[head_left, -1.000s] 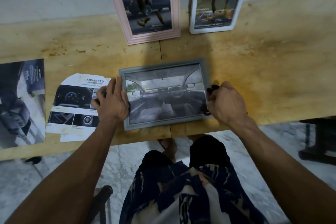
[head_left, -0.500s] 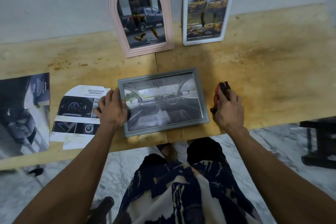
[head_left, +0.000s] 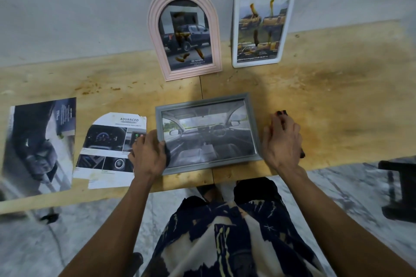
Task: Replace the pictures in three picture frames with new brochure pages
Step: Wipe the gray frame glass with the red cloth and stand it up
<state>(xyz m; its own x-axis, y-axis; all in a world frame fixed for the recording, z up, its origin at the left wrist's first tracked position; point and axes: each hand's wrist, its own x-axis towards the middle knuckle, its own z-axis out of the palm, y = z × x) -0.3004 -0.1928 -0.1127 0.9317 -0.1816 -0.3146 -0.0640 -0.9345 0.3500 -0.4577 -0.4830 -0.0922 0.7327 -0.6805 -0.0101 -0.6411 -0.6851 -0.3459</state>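
Centre: grey frame (head_left: pixel 206 132) lies flat on the wooden table (head_left: pixel 337 101), long axis left-right. Pink arched frame (head_left: pixel 184 33) and white frame (head_left: pixel 261 27) lean against the wall above. Cut brochure page (head_left: pixel 108 148) lies left. Left hand (head_left: pixel 148 153) grips the frame's left edge; right hand (head_left: pixel 281 141), now off the frame, clasps a dark tool (head_left: pixel 281 113).

There is a single view, from a wide-angle camera worn on the person's head. It looks forward and steeply down over the near edge of the wooden table (head_left: pixel 326 101), close enough that both forearms enter from the bottom corners. The wall (head_left: pixel 90 7) beyond the table fills the top; the person's lap and the marble floor (head_left: pixel 67 243) fill the bottom.
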